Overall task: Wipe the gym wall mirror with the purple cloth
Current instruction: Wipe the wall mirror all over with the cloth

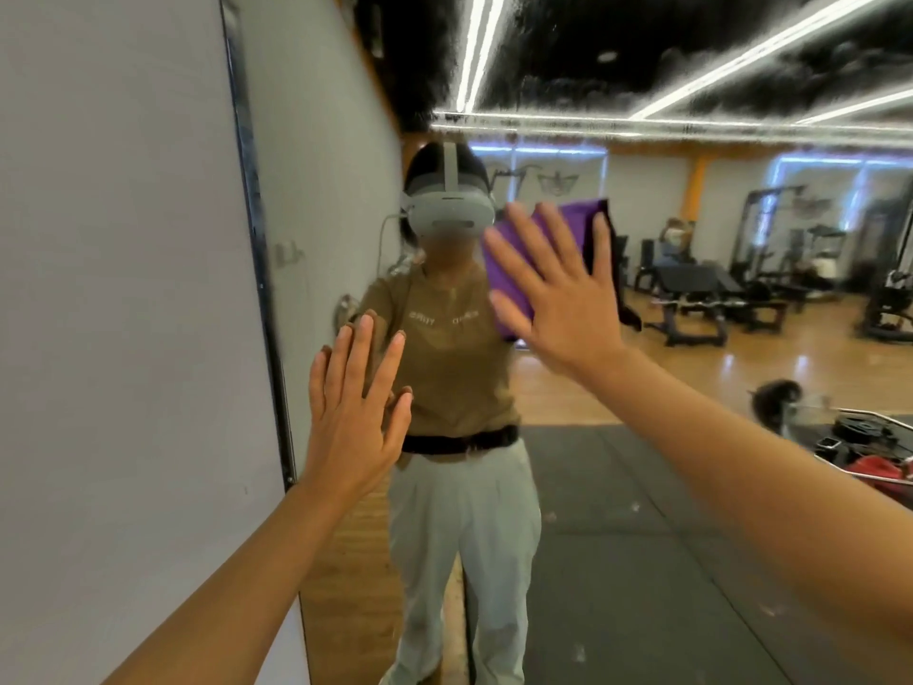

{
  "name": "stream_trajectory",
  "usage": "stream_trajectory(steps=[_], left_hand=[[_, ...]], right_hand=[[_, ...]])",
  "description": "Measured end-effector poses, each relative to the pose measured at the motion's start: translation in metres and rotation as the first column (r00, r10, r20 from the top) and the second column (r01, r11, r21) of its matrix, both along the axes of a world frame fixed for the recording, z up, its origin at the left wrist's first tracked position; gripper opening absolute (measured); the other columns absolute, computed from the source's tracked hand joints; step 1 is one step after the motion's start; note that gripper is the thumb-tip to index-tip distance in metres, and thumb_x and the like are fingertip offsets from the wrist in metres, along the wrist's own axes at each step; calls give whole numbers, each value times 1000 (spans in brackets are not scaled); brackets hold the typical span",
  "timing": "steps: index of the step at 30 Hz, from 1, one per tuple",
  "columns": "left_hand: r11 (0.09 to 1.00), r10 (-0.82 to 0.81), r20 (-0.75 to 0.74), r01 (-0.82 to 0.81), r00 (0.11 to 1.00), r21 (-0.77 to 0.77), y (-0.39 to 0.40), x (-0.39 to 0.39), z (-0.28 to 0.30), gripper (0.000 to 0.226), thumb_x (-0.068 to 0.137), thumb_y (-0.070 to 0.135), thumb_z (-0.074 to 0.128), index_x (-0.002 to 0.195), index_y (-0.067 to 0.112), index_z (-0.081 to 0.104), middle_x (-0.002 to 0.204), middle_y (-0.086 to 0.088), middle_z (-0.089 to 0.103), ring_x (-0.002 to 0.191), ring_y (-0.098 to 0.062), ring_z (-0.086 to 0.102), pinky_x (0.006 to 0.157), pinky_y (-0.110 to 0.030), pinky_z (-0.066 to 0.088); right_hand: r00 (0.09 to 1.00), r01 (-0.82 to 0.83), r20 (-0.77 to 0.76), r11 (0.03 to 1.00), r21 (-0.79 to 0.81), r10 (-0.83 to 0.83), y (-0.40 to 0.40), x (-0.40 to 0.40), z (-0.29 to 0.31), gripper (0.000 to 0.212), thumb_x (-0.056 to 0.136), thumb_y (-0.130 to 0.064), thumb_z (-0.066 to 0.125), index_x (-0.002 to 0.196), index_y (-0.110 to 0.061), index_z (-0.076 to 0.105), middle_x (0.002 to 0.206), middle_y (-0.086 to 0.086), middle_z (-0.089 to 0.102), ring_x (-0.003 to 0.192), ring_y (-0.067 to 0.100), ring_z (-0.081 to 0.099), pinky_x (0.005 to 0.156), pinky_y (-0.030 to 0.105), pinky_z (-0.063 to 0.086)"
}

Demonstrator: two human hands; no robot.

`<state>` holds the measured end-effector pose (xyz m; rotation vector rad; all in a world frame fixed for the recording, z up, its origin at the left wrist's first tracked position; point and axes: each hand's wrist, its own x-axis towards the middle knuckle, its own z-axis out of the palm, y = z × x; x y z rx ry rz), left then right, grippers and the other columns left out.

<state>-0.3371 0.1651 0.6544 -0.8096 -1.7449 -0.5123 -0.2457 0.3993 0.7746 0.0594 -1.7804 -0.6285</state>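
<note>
Your right hand (563, 309) is flat on the purple cloth (514, 269), fingers straight and spread, pressing it against the mirror (642, 462) at about head height of your reflection, right of centre. The cloth sticks out past your fingers at the top and left; a dark edge of it, or its reflection, shows to the right of the hand, can't tell which. Your left hand (355, 417) is open too, fingers straight and close together, palm flat on the glass lower down and to the left, just beside the mirror's dark frame edge (257, 249). It holds nothing. The two hands are well apart, cloth only under the right one. Left of the frame is a plain white wall (113, 289). In the glass you get your own reflection in a headset, tan shirt, light trousers, plus gym machines far right, wood floor, dark mat near, bright ceiling light strips up top.
</note>
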Motion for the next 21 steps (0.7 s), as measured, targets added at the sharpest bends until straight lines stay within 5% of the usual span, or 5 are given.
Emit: stream_trajectory(steps=[5,9,13,18,21], left_hand=[[1000,25,7,-25,1000,5,-4,-3,0,65,99,35,45,159,18,23,167,-16,16,155,-30,7,126,-46,1],[1000,13,10,-13,1000,-24,-14,-8,-1,65,100,35,45,159,17,24,167,-15,15,156,-30,7,125,-49,5],[998,22,0,-22,1000,-62,-22,-11,-1,66,100,34,46,160,17,22,167,-15,15,156,-30,7,126,-46,3],[998,32,16,-31,999,-57,-30,-12,-3,66,100,35,45,159,15,25,167,-15,14,156,-28,5,126,-41,-3],[998,33,20,-32,999,-48,-37,-14,-3,65,100,35,45,159,15,26,167,-14,14,156,-28,6,126,-41,-1]], right_hand=[[995,-11,-99,989,-147,-4,-16,-9,1,58,107,-51,29,159,-24,28,165,8,25,152,36,23,119,65,13],[988,-55,148,994,92,41,-21,-5,-114,63,103,-52,41,160,-30,25,167,3,18,154,33,17,121,64,8],[943,-20,313,922,386,-110,-13,-1,-198,72,100,-56,43,162,-31,14,170,-1,1,156,27,2,123,58,-7],[916,-141,394,857,497,-78,-10,-4,-154,68,100,-54,45,160,-33,23,168,-5,14,156,23,10,125,54,-4],[957,-150,286,933,327,53,-24,-11,-82,60,101,-53,42,157,-32,33,165,-1,26,153,26,22,123,57,8]])
